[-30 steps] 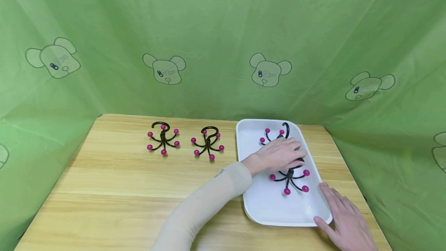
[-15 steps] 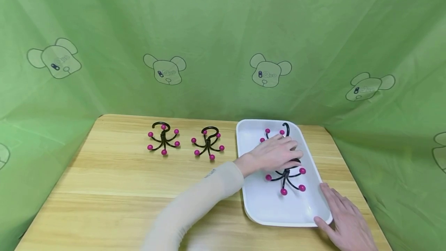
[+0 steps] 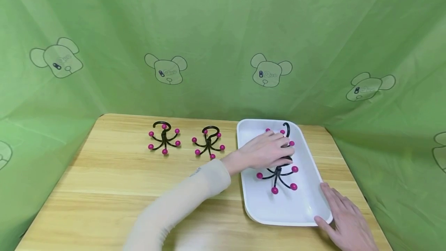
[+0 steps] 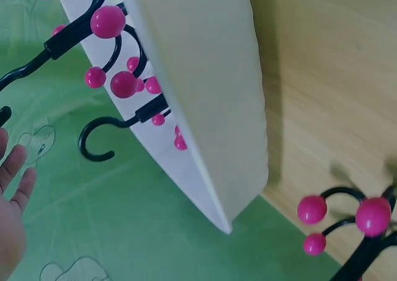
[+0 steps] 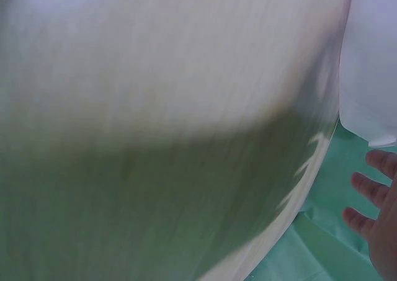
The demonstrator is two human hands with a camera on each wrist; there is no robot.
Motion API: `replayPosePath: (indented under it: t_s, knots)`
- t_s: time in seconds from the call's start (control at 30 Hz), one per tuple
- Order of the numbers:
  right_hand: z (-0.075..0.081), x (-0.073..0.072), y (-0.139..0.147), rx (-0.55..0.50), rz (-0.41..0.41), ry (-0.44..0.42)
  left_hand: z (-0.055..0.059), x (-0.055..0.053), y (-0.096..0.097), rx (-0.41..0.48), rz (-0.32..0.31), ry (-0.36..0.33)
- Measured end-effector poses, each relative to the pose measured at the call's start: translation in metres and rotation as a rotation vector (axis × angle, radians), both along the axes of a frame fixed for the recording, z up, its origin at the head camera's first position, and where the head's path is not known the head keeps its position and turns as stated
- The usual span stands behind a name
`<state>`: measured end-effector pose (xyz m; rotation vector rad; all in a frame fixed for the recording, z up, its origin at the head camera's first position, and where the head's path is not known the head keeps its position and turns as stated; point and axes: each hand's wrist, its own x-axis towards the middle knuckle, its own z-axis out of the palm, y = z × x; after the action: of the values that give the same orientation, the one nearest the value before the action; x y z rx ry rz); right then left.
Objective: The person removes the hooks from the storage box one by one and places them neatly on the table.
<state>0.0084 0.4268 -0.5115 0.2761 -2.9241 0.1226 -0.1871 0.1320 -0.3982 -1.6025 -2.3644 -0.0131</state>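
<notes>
My left hand is over the white tray, gripping the curved top of a black multi-arm hook hanger with pink ball tips. Its thumb and fingertips are hidden in the head view; the left wrist view shows a few spread fingers at the left edge, beside that hook. A second such hanger is behind it in the tray, partly covered by the hand. My right hand rests with extended fingers against the tray's near right corner.
On the wooden table, left of the tray, stand two similar hangers, the left one and the right one. A green curtain with bear-head prints encloses the table's back and sides.
My left hand has moved left inside the tray, and the nearer hanger has shifted left with it. The right hand and tray have stayed in place.
</notes>
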Motion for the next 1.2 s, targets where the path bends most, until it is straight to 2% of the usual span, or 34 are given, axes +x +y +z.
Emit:
replayPosePath:
  t_s: [0.23,0.5,0.83,1.0,1.2]
  knots:
    - [0.0,0.001,0.002,0.018,0.014,0.018,0.016,0.003,-0.021,0.035,-0.013,0.011]
    - [0.001,-0.001,0.0,0.024,-0.009,-0.014,0.028,0.003,-0.043,0.084,-0.047,0.029]
    - [0.001,0.0,0.002,0.02,0.027,0.03,0.045,0.006,-0.078,0.111,-0.046,0.076]
    - [0.001,0.0,0.002,0.009,0.031,0.036,0.048,0.007,-0.098,0.148,-0.049,0.119]
    - [0.001,0.0,0.003,0.007,0.03,0.039,0.044,0.007,-0.12,0.193,-0.055,0.15]
